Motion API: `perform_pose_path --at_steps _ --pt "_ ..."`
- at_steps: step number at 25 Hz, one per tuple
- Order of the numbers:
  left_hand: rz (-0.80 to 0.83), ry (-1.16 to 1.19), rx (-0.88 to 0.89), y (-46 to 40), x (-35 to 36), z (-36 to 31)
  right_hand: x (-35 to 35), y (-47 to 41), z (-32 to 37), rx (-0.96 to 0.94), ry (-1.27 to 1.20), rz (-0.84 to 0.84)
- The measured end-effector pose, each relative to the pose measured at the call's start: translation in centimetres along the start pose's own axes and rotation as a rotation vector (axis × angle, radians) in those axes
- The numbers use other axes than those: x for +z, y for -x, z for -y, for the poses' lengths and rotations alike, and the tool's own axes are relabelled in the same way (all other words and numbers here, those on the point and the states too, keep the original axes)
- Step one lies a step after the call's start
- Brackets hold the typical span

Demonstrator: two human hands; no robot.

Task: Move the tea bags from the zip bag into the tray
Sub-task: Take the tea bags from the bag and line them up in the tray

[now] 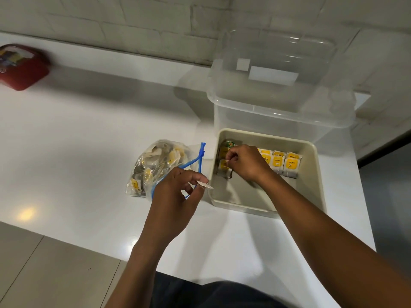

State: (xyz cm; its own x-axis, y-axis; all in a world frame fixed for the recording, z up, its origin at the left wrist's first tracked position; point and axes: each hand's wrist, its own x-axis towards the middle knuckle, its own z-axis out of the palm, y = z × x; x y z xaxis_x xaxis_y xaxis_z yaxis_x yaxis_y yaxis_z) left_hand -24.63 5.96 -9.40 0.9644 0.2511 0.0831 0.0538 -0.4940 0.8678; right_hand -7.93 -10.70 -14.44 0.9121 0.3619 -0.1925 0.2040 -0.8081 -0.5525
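Tea bags (277,162) lined up in tray (311,174) on worktop (89,141); right hand (244,163) pinching one into its row, left hand (175,192) pinching paper tag (205,185), beside half-full zip bag (155,167).

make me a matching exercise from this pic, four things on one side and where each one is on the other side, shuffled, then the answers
Things:
1. zip bag
2. tray
3. clear plastic box
4. red packet

Places:
A. far left of the counter, near the wall
B. directly behind the tray
C. under the right hand, holding rows of tea bags
D. left of the tray, beside the left hand

Pairs: 1-D, 2-C, 3-B, 4-A
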Motion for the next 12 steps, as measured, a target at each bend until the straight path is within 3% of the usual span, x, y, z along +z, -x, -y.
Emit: perform_pose_path --at_steps 12 --pt "-0.012 -0.013 0.003 -0.16 -0.26 0.09 0.39 -0.35 0.33 0.056 0.031 -0.162"
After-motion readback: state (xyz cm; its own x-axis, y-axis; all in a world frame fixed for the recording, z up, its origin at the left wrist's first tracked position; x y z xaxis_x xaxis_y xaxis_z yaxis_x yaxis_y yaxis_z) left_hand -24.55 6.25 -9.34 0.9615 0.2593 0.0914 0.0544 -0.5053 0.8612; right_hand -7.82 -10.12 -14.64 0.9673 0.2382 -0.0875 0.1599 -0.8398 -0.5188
